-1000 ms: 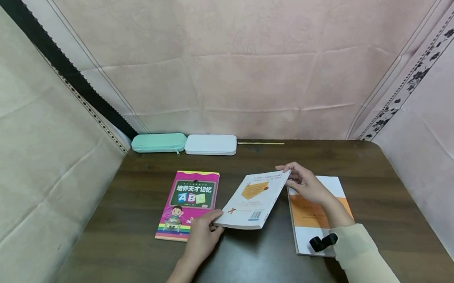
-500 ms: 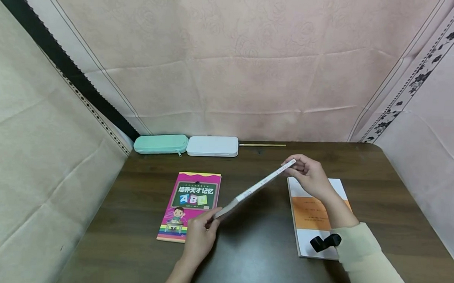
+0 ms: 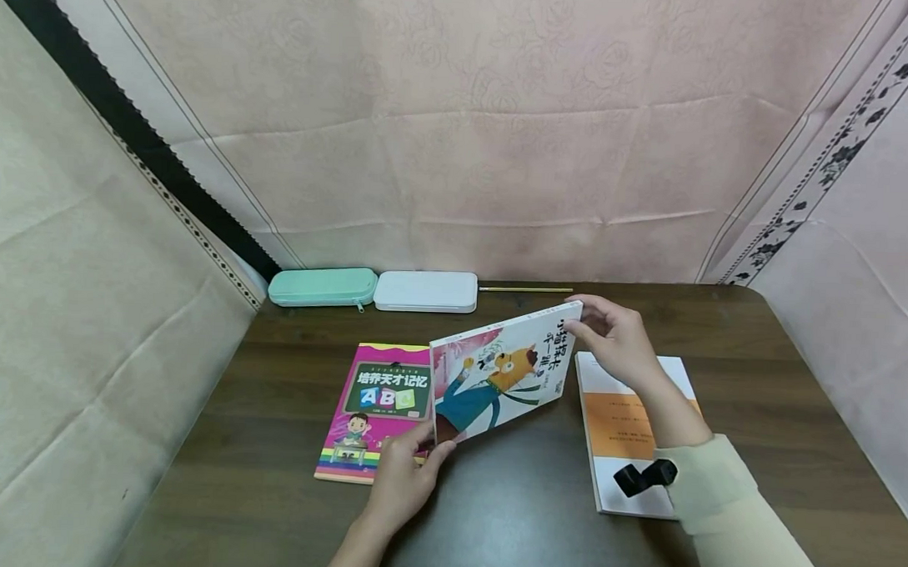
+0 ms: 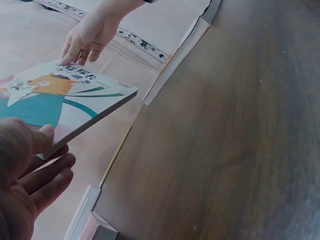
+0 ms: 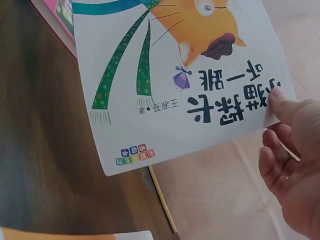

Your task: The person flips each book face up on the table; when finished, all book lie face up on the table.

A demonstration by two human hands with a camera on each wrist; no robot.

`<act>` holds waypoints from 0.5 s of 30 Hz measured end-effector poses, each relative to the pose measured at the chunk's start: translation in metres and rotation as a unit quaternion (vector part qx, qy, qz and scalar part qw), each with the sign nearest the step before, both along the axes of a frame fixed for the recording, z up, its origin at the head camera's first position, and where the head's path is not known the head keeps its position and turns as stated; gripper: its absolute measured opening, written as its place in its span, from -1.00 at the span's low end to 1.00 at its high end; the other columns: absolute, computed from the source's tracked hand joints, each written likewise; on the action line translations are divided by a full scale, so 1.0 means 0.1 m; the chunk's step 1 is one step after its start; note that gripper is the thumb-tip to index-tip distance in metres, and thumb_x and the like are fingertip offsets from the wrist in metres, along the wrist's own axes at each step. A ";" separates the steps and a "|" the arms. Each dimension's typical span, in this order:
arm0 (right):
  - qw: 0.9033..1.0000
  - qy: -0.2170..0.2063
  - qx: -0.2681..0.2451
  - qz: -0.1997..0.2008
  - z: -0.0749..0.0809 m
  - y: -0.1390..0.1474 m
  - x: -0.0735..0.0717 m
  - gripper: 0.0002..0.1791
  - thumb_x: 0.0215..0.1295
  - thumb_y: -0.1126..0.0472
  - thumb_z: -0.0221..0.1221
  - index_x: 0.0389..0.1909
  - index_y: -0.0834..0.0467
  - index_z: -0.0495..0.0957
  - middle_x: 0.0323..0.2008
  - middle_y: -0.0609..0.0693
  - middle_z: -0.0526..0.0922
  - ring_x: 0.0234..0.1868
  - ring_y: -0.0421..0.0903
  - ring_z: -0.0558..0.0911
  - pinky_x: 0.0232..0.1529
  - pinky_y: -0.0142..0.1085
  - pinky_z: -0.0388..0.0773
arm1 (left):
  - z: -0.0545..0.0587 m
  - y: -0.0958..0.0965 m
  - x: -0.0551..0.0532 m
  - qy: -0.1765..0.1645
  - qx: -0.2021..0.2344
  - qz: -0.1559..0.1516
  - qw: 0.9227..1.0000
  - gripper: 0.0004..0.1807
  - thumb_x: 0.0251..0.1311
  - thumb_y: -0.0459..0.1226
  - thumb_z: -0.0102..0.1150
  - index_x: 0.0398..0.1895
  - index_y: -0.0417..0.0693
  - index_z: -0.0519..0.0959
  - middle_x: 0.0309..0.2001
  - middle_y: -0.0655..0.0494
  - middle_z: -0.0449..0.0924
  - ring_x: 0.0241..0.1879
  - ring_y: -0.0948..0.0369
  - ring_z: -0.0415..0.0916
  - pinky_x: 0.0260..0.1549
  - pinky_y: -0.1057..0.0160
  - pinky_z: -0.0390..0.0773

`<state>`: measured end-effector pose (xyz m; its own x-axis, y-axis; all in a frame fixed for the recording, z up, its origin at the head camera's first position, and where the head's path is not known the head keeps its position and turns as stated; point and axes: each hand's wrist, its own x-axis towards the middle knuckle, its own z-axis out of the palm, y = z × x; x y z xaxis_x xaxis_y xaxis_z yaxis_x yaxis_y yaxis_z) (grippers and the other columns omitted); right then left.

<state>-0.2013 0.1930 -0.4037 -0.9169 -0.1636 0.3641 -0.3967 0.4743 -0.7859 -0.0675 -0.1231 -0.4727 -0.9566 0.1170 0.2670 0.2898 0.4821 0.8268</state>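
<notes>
A thin picture book (image 3: 507,373) with an orange cat on its white cover is held tilted above the table, cover facing me. My left hand (image 3: 406,474) pinches its lower left corner, the thumb on the cover in the left wrist view. At its upper right corner my right hand (image 3: 619,339) grips it between thumb and fingers; the thumb lies on the cover beside the title in the right wrist view. Behind the left hand, a pink book (image 3: 366,431) lies on the table, partly covered. A white and orange book (image 3: 622,427) lies under the right forearm.
Along the back edge of the dark wooden table (image 3: 506,519) lie a mint zip case (image 3: 322,287), a white case (image 3: 425,292) and a thin gold-coloured stick (image 3: 525,289). Pale cloth (image 3: 459,150) hangs behind and at both sides.
The picture book has turned over in both hands, from its back cover, through edge-on, to its front cover. My right hand has risen slightly. The other two books stay in place.
</notes>
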 end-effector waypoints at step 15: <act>0.995 -0.097 -0.035 -0.007 -0.26 -0.11 -0.15 -0.50 0.42 0.11 0.28 0.30 0.22 0.53 -0.14 0.15 0.73 -0.12 -0.01 0.67 -0.20 -0.47 0.59 | -0.01 -0.01 0.01 -0.093 0.136 -0.004 0.986 -0.36 0.08 -0.27 0.53 0.27 -0.15 0.56 -0.10 0.02 0.76 -0.12 0.19 0.72 -0.15 0.29 0.70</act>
